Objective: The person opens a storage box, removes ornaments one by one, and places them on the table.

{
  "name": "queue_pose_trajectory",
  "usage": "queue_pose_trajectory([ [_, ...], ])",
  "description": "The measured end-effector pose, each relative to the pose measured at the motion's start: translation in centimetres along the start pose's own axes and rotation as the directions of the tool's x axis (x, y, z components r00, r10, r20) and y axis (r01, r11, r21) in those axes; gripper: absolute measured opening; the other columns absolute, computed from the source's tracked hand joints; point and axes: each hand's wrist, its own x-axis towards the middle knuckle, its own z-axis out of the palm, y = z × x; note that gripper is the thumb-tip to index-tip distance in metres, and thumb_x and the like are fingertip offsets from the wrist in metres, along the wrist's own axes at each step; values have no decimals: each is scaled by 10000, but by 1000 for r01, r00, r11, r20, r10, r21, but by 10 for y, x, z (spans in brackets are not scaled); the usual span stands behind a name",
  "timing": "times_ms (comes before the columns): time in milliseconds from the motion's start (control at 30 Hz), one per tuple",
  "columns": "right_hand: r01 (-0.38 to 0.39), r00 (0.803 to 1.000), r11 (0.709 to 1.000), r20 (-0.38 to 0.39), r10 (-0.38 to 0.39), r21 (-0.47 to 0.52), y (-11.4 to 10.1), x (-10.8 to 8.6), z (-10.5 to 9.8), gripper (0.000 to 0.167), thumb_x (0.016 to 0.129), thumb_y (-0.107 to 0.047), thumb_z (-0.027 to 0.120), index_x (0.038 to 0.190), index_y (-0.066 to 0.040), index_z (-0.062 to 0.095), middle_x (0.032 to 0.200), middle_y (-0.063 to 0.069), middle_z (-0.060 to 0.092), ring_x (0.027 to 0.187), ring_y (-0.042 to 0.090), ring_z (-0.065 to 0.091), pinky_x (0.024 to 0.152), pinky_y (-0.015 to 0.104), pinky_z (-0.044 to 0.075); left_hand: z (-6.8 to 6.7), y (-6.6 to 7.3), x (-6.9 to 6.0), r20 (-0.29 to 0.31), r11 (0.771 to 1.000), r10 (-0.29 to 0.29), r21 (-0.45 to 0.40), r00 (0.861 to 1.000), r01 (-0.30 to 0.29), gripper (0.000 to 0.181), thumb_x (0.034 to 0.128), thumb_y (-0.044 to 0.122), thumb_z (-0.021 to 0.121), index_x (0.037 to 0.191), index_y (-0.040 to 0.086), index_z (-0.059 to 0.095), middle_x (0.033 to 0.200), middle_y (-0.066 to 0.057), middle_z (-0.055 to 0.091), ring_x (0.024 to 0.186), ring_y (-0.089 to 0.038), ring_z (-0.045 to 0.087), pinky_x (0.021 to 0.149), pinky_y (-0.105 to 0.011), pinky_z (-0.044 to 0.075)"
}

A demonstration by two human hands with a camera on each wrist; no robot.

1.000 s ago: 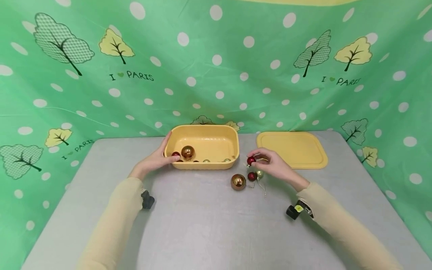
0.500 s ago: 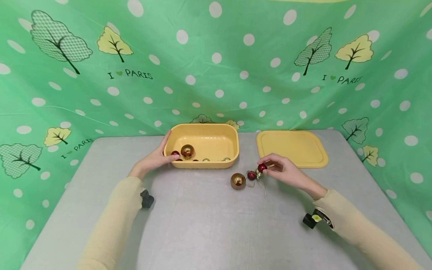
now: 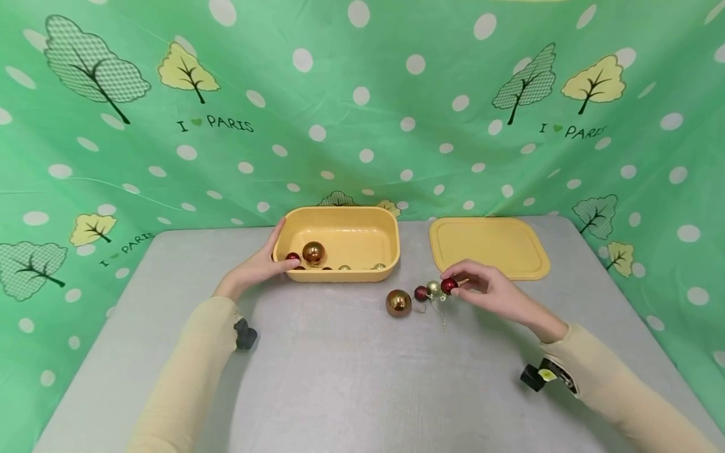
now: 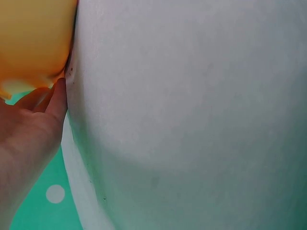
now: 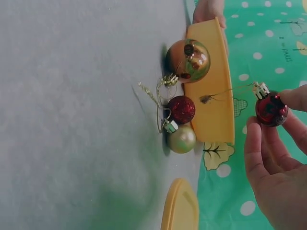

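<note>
Held red bauble [image 3: 449, 286] has shifted rightward since a second ago, away from the box's corner

Now it sits just right of the pale gold ball [image 3: 433, 288], with the right hand [image 3: 489, 290] around it. The grey tabletop [image 3: 351, 377] carries everything, with a green polka-dot cloth [image 3: 362, 148] hanging behind. Toward the back stands the yellow box [image 3: 334, 277], its left end gripped by the left hand [image 3: 257, 267], thumb over the front rim and fingers along the outer wall. Its yellow lid [image 3: 489, 248] lies flat to the right, well apart from the box.

As for the right grip, it pinches the held bauble between thumb and fingertips, well out from the palm. The right wrist view shows the bauble raised off the tabletop, its gold cap [image 5: 261, 90] turned away from the palm, a thin cord [image 5: 235, 89] trailing from it.

Nearest the box's front right corner is a large copper ball [image 3: 399, 303]; a similar copper ball [image 3: 313, 253] lies inside, toward the left end. Smaller still, a second red ball [image 3: 421, 294] rests between the outer copper ball and the pale gold one.
</note>
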Motion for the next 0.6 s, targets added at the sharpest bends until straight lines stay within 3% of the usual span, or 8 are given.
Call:
queue_pose_trajectory([
  [200, 82, 996, 996, 40, -83, 17, -4, -5, 1, 265, 864, 149, 603, 1124, 96, 603, 1079, 157, 616, 974, 173, 613, 855, 271, 518, 0, 4, -3, -3, 1000, -1, 3, 1000, 1, 1024, 913, 249, 669, 1525, 367, -143, 1583, -145, -166, 1430, -405, -40, 1126, -570, 40],
  [300, 81, 996, 997, 37, -81, 11, -4, -7, 2, 265, 866, 138, 606, 1126, 83, 611, 1076, 146, 619, 974, 171, 611, 852, 269, 518, 1, 15, -8, 7, 1000, -3, -5, 1000, 3, 1031, 908, 230, 671, 1537, 298, -143, 1578, -173, -163, 1425, -420, -41, 1122, -580, 39],
  [433, 8, 1000, 1000, 19, -7, -25, 4, -8, 4, 249, 878, 98, 615, 1127, 93, 610, 1082, 164, 626, 971, 180, 620, 822, 275, 528, 3, 33, -17, 18, 1000, -6, -14, 1000, 7, 1025, 910, 198, 663, 1542, 215, -144, 1571, -204, -162, 1420, -439, -45, 1118, -592, 39],
  [600, -106, 994, 990, -33, 104, -97, 18, -10, 8, 264, 875, 59, 628, 1138, 78, 623, 1105, 191, 633, 980, 248, 607, 797, 305, 535, 4, 40, -19, 26, 1000, -1, -12, 1000, 1, 1053, 899, 207, 681, 1538, 211, -156, 1566, -214, -171, 1411, -463, -51, 1105, -620, 42],
])
